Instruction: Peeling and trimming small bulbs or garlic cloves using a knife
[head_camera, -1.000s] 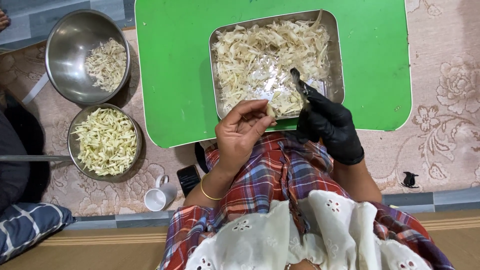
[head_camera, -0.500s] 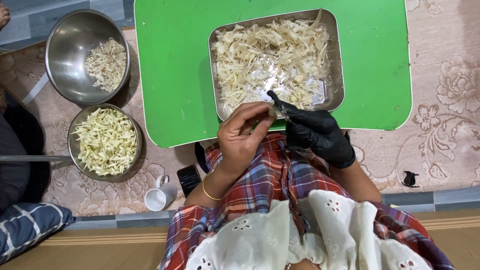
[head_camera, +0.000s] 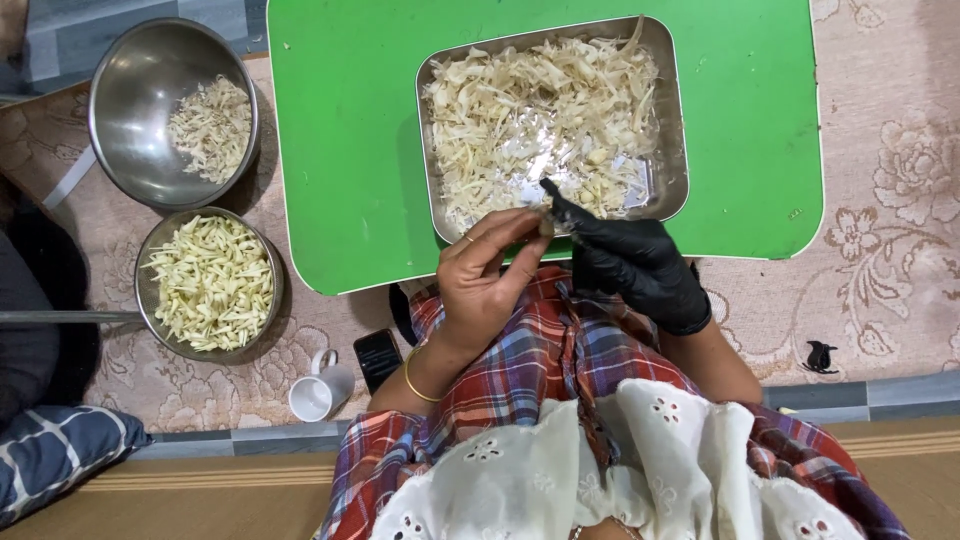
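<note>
My bare left hand (head_camera: 485, 280) pinches a small pale vegetable piece (head_camera: 546, 226) at its fingertips, just below the near rim of the steel tray (head_camera: 430, 150). My right hand (head_camera: 625, 262), in a black glove, meets it there, fingers closed on the same piece and on a thin dark tool whose tip points up over the tray. The tray sits on a green board (head_camera: 340, 150) and holds a heap of pale shredded pieces (head_camera: 540, 110).
Left of the board stand a steel bowl (head_camera: 125, 150) with a few shreds and a steel pan (head_camera: 150, 300) of yellowish cut pieces. A white cup (head_camera: 320, 392) and a dark phone (head_camera: 378, 358) lie by my knee. Patterned mat underneath.
My gloved right hand came back from the tray toward my left hand. Both hands now meet at the tray's near rim around the small piece.
</note>
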